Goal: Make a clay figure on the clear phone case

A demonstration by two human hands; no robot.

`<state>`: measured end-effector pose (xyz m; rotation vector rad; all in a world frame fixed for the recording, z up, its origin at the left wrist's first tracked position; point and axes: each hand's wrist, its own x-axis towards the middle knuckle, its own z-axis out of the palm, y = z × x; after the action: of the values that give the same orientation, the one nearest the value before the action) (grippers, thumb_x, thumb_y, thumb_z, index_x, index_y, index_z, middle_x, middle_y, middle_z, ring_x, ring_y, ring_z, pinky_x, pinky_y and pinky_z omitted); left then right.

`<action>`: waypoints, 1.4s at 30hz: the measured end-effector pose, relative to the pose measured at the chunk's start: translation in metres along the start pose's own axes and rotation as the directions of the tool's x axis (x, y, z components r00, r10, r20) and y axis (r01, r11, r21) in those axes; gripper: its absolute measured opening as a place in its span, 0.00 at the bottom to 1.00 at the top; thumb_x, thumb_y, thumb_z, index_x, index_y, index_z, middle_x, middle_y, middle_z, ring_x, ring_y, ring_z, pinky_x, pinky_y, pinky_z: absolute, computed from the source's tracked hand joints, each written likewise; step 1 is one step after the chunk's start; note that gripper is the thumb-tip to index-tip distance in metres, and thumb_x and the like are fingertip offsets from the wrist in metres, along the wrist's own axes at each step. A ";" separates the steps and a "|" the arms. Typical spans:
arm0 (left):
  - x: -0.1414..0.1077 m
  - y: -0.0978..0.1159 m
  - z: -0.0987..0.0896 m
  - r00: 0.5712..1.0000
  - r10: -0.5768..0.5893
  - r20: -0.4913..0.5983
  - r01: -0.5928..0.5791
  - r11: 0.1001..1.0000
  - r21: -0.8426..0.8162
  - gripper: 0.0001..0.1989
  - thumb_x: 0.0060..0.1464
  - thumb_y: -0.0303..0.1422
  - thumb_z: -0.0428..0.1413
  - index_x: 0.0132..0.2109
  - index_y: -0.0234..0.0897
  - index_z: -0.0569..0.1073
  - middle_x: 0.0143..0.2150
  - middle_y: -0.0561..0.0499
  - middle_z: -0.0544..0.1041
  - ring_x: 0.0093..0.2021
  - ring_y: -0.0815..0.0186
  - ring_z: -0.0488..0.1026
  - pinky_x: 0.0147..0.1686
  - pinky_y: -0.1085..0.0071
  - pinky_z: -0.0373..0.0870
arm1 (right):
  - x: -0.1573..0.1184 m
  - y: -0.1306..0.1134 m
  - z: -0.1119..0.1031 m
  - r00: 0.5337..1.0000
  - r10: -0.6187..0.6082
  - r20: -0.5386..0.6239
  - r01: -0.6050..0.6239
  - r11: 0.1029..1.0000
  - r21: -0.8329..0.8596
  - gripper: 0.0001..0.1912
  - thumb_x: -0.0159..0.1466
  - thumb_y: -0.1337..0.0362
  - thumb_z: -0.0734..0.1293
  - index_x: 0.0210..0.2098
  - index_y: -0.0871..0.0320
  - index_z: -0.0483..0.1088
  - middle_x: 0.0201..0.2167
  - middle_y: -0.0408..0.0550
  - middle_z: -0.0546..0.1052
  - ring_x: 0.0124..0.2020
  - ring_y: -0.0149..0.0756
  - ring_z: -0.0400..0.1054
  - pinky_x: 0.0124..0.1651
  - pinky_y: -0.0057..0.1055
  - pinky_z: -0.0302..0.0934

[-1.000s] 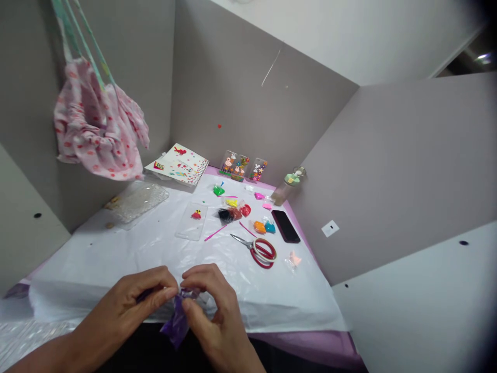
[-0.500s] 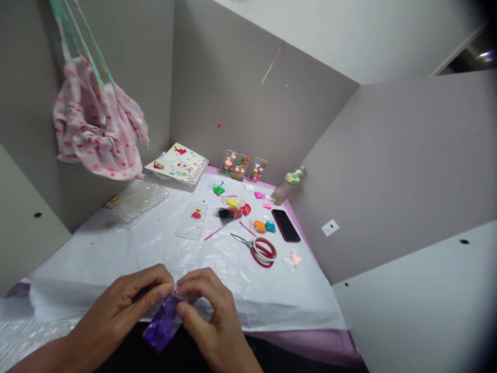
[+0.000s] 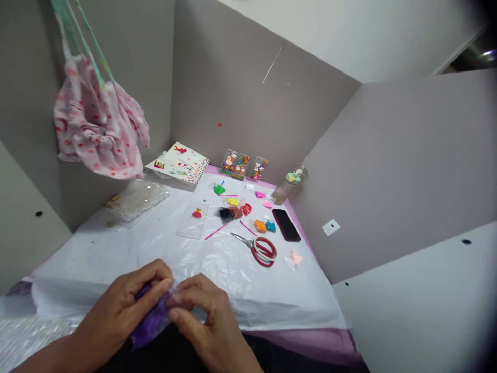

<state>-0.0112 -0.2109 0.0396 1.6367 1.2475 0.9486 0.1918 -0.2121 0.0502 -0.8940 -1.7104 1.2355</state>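
Note:
At the table's near edge, a purple plastic packet [image 3: 149, 326] hangs between my hands. My left hand [image 3: 130, 298] is closed on its upper side, thumb against fingers. My right hand [image 3: 207, 313] pinches the clear upper edge of the same packet. What lies inside the packet I cannot make out. Beyond the hands lies a clear phone case [image 3: 188, 228] with a small red and yellow figure [image 3: 197, 213] on it. Red-handled scissors [image 3: 264, 252] rest to the right of the case, points toward the left.
Several bagged clay lumps, among them an orange one [image 3: 260, 225] and a green one [image 3: 219, 189], lie mid-table near pink sticks [image 3: 216, 231]. A phone [image 3: 286, 225] and a bottle [image 3: 285, 189] stand at right. Decorated cases [image 3: 231, 163] lean at the back beside a notebook [image 3: 182, 163].
The purple packet has tilted and shifted left, closer under my left hand. My right hand has moved slightly left along its edge. The things on the table stay put.

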 end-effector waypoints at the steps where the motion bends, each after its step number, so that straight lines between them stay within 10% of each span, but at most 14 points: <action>1: 0.001 0.001 -0.001 1.000 0.005 0.005 -0.005 1.000 0.001 0.22 0.69 0.52 0.51 0.34 0.43 0.72 0.30 0.56 0.72 0.31 0.65 0.72 0.34 0.74 0.68 | 0.000 0.000 0.000 1.000 0.005 0.007 -0.005 1.000 0.000 0.09 0.66 0.70 0.75 0.42 0.52 0.86 0.41 0.47 0.80 0.43 0.37 0.76 0.47 0.30 0.67; 7: 0.002 -0.003 -0.002 0.998 -0.014 -0.064 0.012 1.000 -0.028 0.20 0.67 0.52 0.53 0.34 0.43 0.74 0.30 0.55 0.73 0.32 0.63 0.72 0.32 0.74 0.69 | -0.001 0.002 0.002 0.999 -0.042 -0.024 0.042 0.999 0.019 0.19 0.67 0.70 0.74 0.55 0.47 0.82 0.44 0.46 0.79 0.41 0.36 0.73 0.46 0.31 0.67; 22: 0.000 -0.005 0.005 1.000 -0.030 0.005 0.030 0.999 -0.022 0.22 0.69 0.53 0.50 0.33 0.43 0.70 0.28 0.57 0.70 0.30 0.65 0.69 0.33 0.72 0.65 | -0.003 0.000 0.008 0.973 -0.015 0.230 0.033 0.997 -0.072 0.14 0.75 0.56 0.66 0.51 0.50 0.84 0.39 0.48 0.78 0.43 0.40 0.73 0.49 0.35 0.65; 28: 0.000 0.003 0.012 0.984 -0.089 -0.152 0.074 0.992 -0.103 0.21 0.66 0.53 0.54 0.33 0.43 0.71 0.28 0.58 0.67 0.30 0.66 0.64 0.33 0.72 0.62 | -0.005 0.013 0.006 0.986 0.007 -0.166 0.018 0.988 0.151 0.06 0.65 0.61 0.77 0.43 0.50 0.85 0.38 0.45 0.82 0.41 0.37 0.75 0.46 0.30 0.67; 38: 0.010 -0.016 0.002 0.996 -0.091 0.008 0.092 0.994 -0.051 0.19 0.62 0.54 0.58 0.48 0.47 0.77 0.26 0.60 0.65 0.28 0.65 0.69 0.31 0.74 0.69 | 0.005 0.014 0.003 0.956 0.089 -0.279 -0.075 0.995 0.062 0.05 0.62 0.69 0.71 0.38 0.56 0.78 0.31 0.43 0.81 0.35 0.35 0.75 0.42 0.29 0.67; 42: 0.010 -0.010 0.008 0.996 -0.087 0.009 0.088 0.994 -0.064 0.18 0.61 0.52 0.59 0.38 0.44 0.81 0.23 0.57 0.68 0.27 0.64 0.68 0.29 0.72 0.68 | 0.005 0.014 0.000 0.972 0.048 -0.228 -0.048 0.999 0.006 0.11 0.62 0.70 0.72 0.44 0.56 0.80 0.33 0.43 0.81 0.36 0.36 0.76 0.43 0.29 0.67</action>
<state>-0.0048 -0.2009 0.0284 1.5220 1.2609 0.9193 0.1909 -0.2033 0.0375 -1.0406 -1.5138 1.1169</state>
